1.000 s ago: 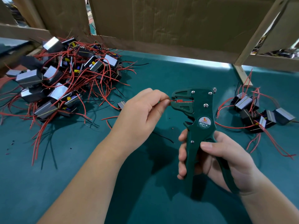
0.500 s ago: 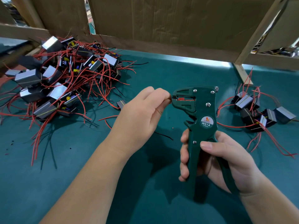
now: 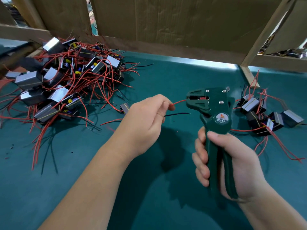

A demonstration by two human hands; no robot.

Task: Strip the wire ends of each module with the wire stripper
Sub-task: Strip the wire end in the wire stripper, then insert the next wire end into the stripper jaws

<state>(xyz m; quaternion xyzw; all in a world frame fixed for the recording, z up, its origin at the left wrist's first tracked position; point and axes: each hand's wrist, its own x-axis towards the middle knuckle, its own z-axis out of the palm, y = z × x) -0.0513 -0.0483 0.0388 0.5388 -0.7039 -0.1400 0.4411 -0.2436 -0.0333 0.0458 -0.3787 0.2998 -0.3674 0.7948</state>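
Observation:
My right hand [image 3: 232,163] grips the handles of a dark green wire stripper [image 3: 214,112], held upright with its jaws pointing left. My left hand [image 3: 146,120] is curled around a module that stays hidden inside it. A red wire [image 3: 179,102] runs from my left fingers to the stripper's jaws. A black wire [image 3: 177,114] sticks out to the right just below it, free in the air.
A big pile of modules with red wires [image 3: 66,80] lies at the left on the green mat [image 3: 83,180]. A smaller group of modules [image 3: 265,113] lies at the right. One lone module [image 3: 124,107] sits behind my left hand. Cardboard walls [image 3: 166,22] and wooden slats close the back.
My left hand has pulled back to the left, away from the jaws, baring a stretch of red wire and a black wire. The stripper's handles have been squeezed closer together.

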